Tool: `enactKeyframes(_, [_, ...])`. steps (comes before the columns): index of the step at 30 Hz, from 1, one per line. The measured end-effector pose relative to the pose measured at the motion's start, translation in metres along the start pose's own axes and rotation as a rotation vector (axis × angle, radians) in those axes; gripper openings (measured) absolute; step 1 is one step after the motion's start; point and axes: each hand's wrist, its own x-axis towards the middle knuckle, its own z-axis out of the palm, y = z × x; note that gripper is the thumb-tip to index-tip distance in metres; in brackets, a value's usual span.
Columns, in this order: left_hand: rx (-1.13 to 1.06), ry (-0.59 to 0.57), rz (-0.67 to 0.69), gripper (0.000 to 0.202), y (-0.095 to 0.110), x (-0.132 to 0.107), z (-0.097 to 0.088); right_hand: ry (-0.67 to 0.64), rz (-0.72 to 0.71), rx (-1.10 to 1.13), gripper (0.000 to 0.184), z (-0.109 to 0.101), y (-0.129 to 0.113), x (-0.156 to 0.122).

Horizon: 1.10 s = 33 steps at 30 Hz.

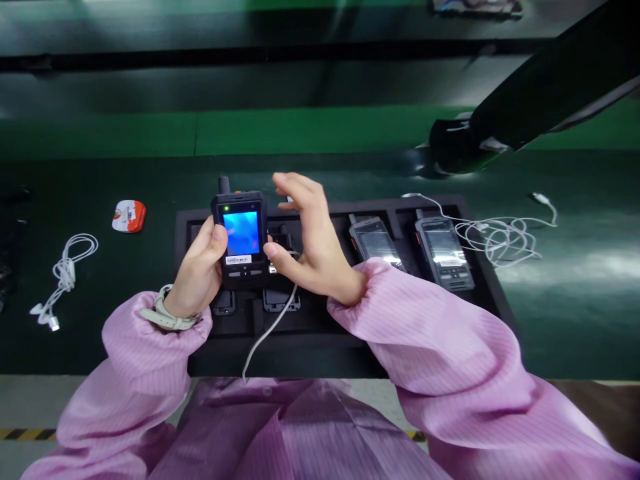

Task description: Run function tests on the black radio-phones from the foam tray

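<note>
The left hand (197, 270) supports a black handheld radio (244, 240) above the left part of a black compartmented tray (320, 325). Its fingers are clamped on the radio housing: the thumb lies on the front face at the left edge of the screen, and the other fingers pass behind the body. The radio is upright, with its stub antenna (224, 185) at the far left corner. The screen is lit blue, a green indicator shows above it, and a white barcode label (239, 260) is fixed below it.

The right hand (320, 247) is positioned just to the right of the radio, thumb and fingers spread apart. Contact between the right thumb and the housing cannot be confirmed from this angle. A white cable (274, 325) runs from beneath the right hand to the near edge of the dark green desk (575, 300).

Two further radios, an inner unit (377, 243) and an outer unit (445, 250), lie in the right compartments of the tray. A coiled white cable (500, 240) rests at the tray's right side; a bundled white cable (65, 273) and a red-and-white packet (129, 217) lie to its left.
</note>
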Motion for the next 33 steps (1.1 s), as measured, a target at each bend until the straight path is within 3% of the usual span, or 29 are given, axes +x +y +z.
enactKeyframes(3, [-0.006,0.024,-0.009,0.048,0.001,0.0,0.001,-0.024,-0.143,-0.235,0.051,-0.006,0.002,0.0])
enactKeyframes(8, [0.002,0.034,-0.002,0.044,0.002,0.0,0.001,-0.072,-0.173,-0.43,0.042,-0.009,0.005,-0.002])
enactKeyframes(18, [-0.038,0.039,-0.01,0.039,0.001,0.0,0.0,0.078,-0.313,-0.46,0.026,-0.009,0.01,-0.007])
enactKeyframes(24, [-0.04,0.034,-0.029,0.04,0.001,0.0,0.0,-0.058,-0.21,-0.485,0.025,-0.008,0.011,-0.009])
enactKeyframes(29, [-0.056,0.051,-0.026,0.036,0.002,0.0,0.002,0.111,-0.389,-0.521,0.028,-0.008,0.011,-0.009])
enactKeyframes(33, [-0.049,0.048,-0.029,0.037,0.002,0.0,0.002,-0.022,-0.251,-0.452,0.026,-0.008,0.012,-0.009])
